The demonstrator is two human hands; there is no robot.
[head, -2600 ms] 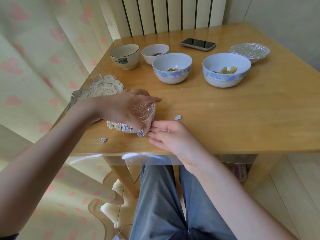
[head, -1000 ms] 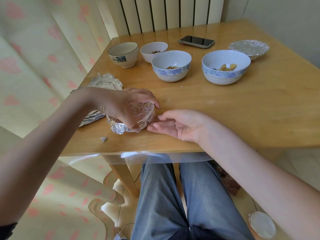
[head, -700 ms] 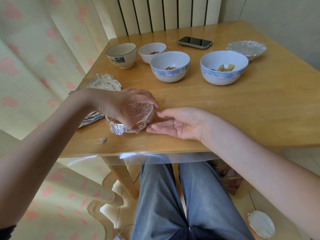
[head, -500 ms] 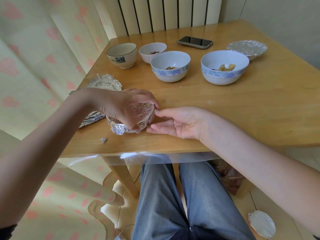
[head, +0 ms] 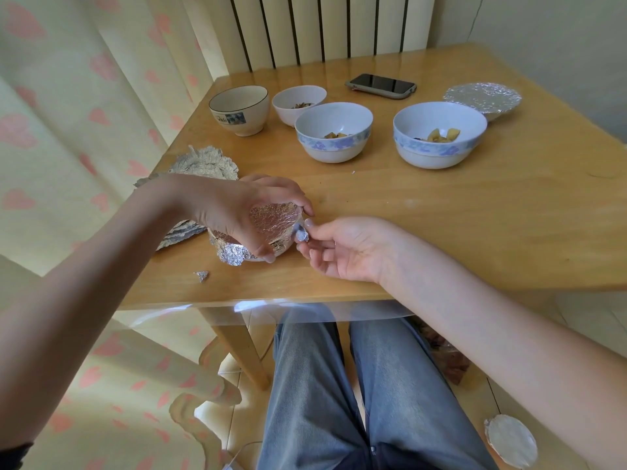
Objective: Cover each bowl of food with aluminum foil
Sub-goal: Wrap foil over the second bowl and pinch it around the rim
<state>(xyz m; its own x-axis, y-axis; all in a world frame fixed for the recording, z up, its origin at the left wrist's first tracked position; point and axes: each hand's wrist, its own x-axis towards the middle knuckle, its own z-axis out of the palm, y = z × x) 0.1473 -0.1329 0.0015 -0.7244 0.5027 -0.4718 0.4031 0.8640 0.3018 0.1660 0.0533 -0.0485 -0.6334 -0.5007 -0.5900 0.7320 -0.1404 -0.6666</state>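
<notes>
— Near the bench's front edge, the left hand (head: 237, 212) grips the foiled bowl (head: 268, 228); the right hand (head: 342, 247) pinches a foil flap (head: 301, 234) at its rim.

— Risk?

— Pull too hard and that thin foil tears, or the bowl tips.

— And further back?

— Four open bowls (head: 334, 130) wait mid-bench; one covered bowl (head: 483, 100) sits toward the far right corner.
</notes>
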